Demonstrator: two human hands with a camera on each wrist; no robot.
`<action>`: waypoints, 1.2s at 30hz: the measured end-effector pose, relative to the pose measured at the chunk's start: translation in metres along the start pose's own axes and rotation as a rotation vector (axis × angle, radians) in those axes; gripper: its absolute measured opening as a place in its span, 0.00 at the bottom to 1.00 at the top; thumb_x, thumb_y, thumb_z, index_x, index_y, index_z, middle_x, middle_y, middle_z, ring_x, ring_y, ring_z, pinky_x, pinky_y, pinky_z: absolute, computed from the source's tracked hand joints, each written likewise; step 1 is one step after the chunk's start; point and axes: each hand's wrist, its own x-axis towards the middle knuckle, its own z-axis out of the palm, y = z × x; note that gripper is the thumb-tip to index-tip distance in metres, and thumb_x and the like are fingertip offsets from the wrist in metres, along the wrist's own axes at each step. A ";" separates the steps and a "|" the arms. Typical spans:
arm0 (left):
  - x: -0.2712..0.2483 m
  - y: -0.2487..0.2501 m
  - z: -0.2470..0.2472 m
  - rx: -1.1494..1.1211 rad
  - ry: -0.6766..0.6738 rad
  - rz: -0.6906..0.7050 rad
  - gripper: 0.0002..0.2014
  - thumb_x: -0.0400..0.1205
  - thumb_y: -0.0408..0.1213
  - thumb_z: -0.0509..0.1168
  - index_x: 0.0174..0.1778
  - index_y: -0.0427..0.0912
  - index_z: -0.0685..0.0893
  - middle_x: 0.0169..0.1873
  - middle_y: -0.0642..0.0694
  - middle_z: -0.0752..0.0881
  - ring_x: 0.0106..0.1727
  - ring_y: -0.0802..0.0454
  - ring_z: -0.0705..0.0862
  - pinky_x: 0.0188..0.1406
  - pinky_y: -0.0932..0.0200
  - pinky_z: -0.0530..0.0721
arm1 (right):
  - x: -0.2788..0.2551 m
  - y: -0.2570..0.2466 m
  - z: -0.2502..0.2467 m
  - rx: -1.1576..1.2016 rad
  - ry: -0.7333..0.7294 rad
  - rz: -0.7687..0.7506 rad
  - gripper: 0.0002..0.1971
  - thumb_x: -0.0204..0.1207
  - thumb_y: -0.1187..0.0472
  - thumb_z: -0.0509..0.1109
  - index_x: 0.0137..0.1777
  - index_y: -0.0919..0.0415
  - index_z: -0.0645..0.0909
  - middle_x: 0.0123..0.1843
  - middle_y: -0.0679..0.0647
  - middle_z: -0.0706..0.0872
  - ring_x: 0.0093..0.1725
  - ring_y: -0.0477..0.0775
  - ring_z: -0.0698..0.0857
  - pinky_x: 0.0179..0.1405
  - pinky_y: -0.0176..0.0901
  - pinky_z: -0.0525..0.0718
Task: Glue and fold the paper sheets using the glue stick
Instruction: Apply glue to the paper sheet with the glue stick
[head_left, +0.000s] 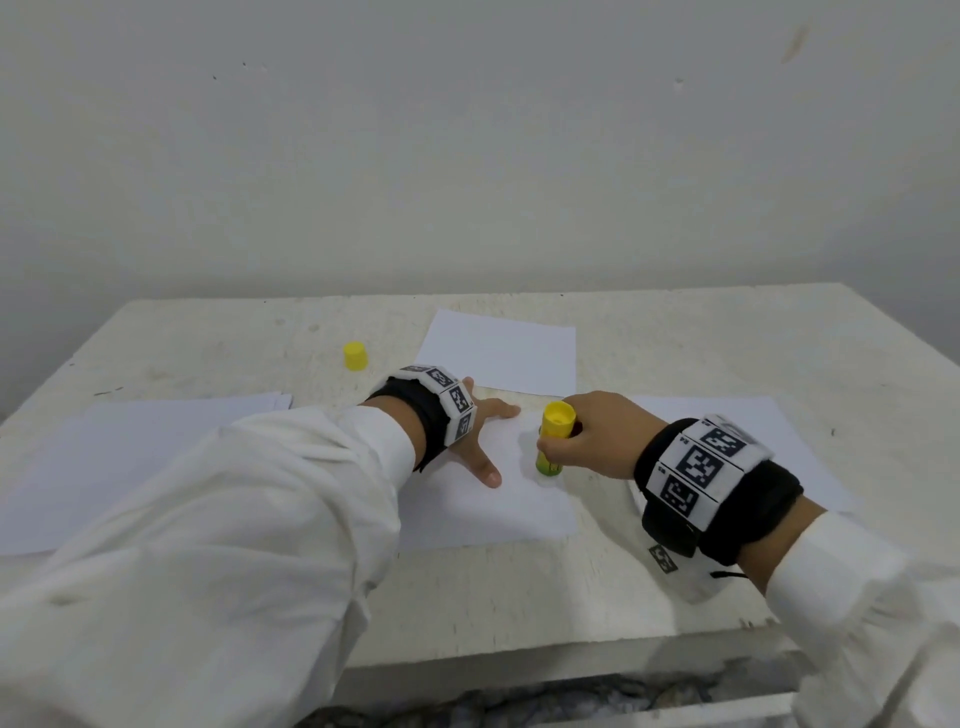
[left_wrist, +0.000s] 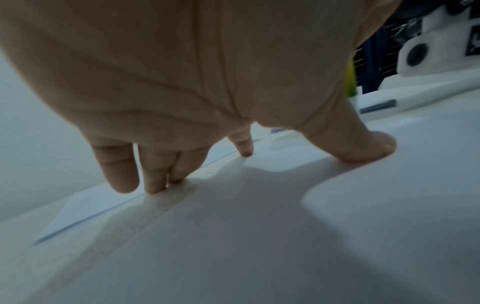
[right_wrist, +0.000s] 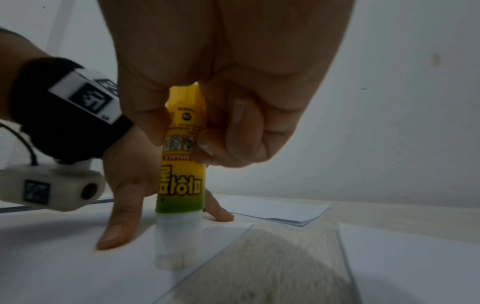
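A white paper sheet (head_left: 498, 499) lies in the middle of the table. My left hand (head_left: 480, 434) presses flat on it with spread straight fingers (left_wrist: 153, 170), thumb toward me. My right hand (head_left: 587, 436) grips a yellow and green glue stick (head_left: 553, 436), uncapped, held upright with its white tip (right_wrist: 172, 261) down on the sheet near its right edge. In the right wrist view the glue stick (right_wrist: 182, 168) stands between my curled fingers, with the left hand (right_wrist: 124, 205) behind it. The yellow cap (head_left: 355, 356) stands apart at the back left.
More white sheets lie around: a stack (head_left: 130, 457) at the left, one sheet (head_left: 504, 351) at the back, one (head_left: 769, 441) at the right under my right wrist. The pale table (head_left: 519, 597) ends at a front edge; a plain wall stands behind.
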 end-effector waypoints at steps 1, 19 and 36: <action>0.000 0.000 0.000 -0.006 -0.003 0.000 0.59 0.58 0.76 0.70 0.78 0.74 0.40 0.83 0.38 0.39 0.82 0.30 0.50 0.76 0.27 0.57 | -0.006 0.000 0.001 0.002 -0.006 0.000 0.14 0.74 0.56 0.69 0.32 0.60 0.72 0.30 0.49 0.74 0.31 0.47 0.71 0.31 0.38 0.69; 0.002 -0.007 0.008 0.009 0.145 0.004 0.71 0.46 0.82 0.65 0.82 0.56 0.43 0.79 0.46 0.60 0.79 0.39 0.60 0.74 0.35 0.66 | 0.054 0.044 -0.026 0.836 0.329 0.369 0.04 0.78 0.69 0.64 0.48 0.60 0.77 0.45 0.59 0.81 0.46 0.58 0.83 0.39 0.47 0.82; 0.005 -0.014 0.019 -0.126 0.066 -0.142 0.77 0.44 0.84 0.64 0.83 0.50 0.36 0.84 0.41 0.40 0.83 0.34 0.46 0.79 0.33 0.55 | 0.108 0.058 -0.030 0.302 0.296 0.640 0.24 0.72 0.68 0.74 0.68 0.69 0.74 0.62 0.65 0.80 0.65 0.64 0.80 0.59 0.51 0.78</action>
